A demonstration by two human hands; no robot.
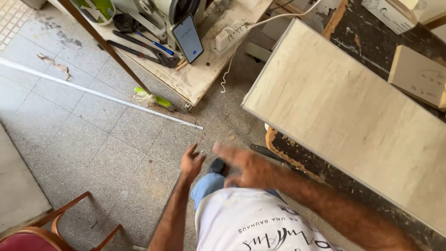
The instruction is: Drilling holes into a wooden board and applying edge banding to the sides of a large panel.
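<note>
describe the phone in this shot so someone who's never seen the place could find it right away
Start at the paint-spattered pale wooden bench at the top of the view, across the tiled floor from the big light board. The phone leans upright against the grey machine there, screen lit white. Unlike the dark pliers and blue pen lying flat beside it, it stands and glows.

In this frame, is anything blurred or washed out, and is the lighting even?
Head view: the right hand is smeared by motion blur, the left hand only slightly soft; the pale board and the phone on the workbench are sharp; daylight is soft and even, shadows faint, with no strong glare; edges bow somewhat from the wide lens.
</note>
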